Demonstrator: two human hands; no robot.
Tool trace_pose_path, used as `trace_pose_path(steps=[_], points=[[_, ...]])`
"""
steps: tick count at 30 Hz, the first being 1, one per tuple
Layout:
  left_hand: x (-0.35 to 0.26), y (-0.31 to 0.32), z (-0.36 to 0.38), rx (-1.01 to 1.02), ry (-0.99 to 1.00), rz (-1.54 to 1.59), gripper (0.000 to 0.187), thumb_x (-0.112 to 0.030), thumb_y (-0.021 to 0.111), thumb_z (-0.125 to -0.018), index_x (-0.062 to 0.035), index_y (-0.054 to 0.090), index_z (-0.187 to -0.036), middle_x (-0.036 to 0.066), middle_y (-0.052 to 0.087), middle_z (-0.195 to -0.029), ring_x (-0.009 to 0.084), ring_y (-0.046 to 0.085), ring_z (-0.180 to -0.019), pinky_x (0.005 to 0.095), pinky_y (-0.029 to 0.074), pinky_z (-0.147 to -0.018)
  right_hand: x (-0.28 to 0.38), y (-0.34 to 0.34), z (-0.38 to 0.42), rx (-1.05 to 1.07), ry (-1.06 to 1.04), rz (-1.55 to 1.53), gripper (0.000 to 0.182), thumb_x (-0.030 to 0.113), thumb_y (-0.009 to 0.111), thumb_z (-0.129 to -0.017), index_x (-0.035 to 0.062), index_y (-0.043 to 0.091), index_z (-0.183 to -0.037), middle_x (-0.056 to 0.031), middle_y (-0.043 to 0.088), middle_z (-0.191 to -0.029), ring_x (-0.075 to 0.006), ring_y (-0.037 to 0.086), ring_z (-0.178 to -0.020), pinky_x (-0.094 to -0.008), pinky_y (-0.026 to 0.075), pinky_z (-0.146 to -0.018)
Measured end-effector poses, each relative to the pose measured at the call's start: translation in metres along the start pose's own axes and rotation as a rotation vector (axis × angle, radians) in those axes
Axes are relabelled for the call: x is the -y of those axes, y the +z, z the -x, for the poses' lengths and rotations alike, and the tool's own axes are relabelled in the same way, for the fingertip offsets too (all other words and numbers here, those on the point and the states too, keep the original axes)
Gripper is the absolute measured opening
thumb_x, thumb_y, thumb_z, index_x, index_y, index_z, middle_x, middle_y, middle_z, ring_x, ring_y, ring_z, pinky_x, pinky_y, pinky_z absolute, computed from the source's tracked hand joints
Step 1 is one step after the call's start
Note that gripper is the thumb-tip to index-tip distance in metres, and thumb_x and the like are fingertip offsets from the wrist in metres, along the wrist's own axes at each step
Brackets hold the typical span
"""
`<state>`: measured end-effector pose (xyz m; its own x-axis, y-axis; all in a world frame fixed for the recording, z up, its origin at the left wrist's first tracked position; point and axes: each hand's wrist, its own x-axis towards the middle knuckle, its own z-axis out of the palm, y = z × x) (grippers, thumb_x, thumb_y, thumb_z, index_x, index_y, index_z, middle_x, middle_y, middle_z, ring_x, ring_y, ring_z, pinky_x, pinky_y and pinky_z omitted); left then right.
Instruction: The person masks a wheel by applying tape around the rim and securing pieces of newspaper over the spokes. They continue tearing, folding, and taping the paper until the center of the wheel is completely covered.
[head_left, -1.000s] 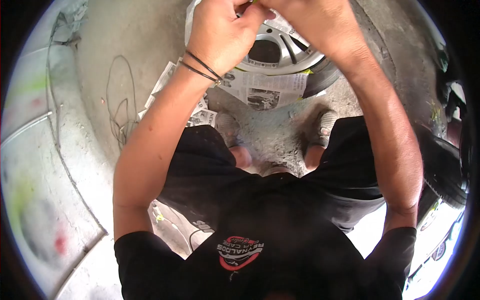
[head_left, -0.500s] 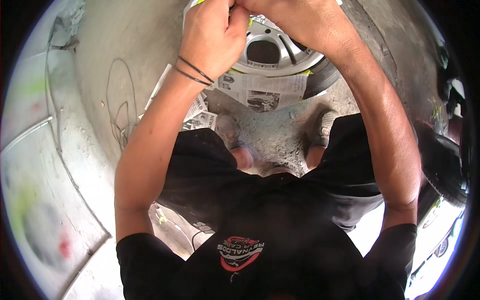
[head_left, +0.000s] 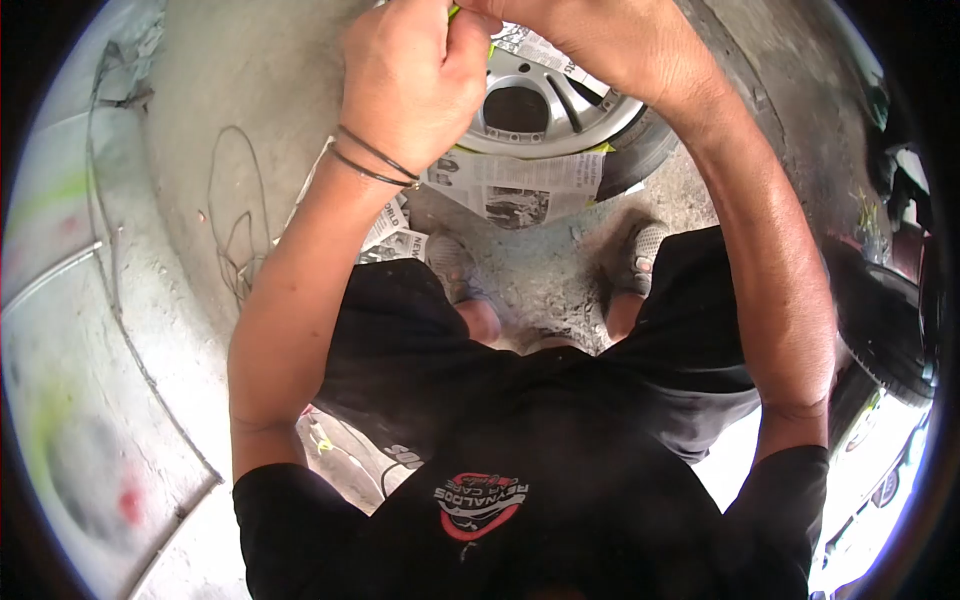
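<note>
Black shirt: nearest to my remote view, the shirt [head_left: 620,480] fills the bottom; both forearms stretch forward past the dark shorts [head_left: 400,310].
Left hand: I see the left hand [head_left: 410,80] closed, thumb folded to the fingers, on what I take to be tape; two dark bands [head_left: 375,164] circle its wrist.
Right hand: the right hand [head_left: 610,45] bends in against the left, knuckles up; its fingertips are hidden at the top edge, so I cannot tell whether they pinch anything.
Yellow-green tape: a bit of the tape [head_left: 454,11] shows at the left thumb, above the wheel. I judge it light, limp and tacky, apt to curl on itself; a pinch at its very end suits it.
Wheel: below the hands the silver rim [head_left: 585,127] lies face up, partly covered by them. It looks rigid and heavy; I would steady it by the bare part of the tyre [head_left: 645,155].
Newspaper: a sheet [head_left: 475,178] covers the near side of the tyre, thin and easily torn, best pressed with flat fingers.
Floor: loose papers [head_left: 400,245] lie by the left foot; another tyre [head_left: 880,330] stands far right.
</note>
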<state>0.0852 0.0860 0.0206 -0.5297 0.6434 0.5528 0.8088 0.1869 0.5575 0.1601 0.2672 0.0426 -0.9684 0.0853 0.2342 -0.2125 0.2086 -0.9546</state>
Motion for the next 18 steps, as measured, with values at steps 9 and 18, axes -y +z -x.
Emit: trace_pose_path(steps=[9,18], points=[[-0.02,-0.007,-0.004,0.08,-0.206,-0.121,0.029,0.003,0.057,-0.105,0.003,0.063,-0.133,0.024,0.08,-0.109,0.0379,0.081,-0.099,0.0428,0.061,-0.082,0.017,0.006,0.012,-0.079,0.084,0.108,0.018,0.01,0.075,-0.104,-0.0036,0.073,-0.116,-0.0107,0.078,-0.093,-0.014,0.071,-0.081,-0.0333,0.058,-0.074],[-0.001,-0.027,0.011,0.27,-0.239,0.119,0.038,-0.006,0.067,-0.107,-0.0003,0.064,-0.145,0.01,0.083,-0.106,0.0197,0.078,-0.099,0.0351,0.06,-0.092,0.028,-0.005,0.012,-0.017,0.007,0.46,0.015,0.013,0.075,-0.105,-0.0021,0.072,-0.103,-0.0165,0.07,-0.078,-0.0234,0.067,-0.071,-0.0392,0.053,-0.067]])
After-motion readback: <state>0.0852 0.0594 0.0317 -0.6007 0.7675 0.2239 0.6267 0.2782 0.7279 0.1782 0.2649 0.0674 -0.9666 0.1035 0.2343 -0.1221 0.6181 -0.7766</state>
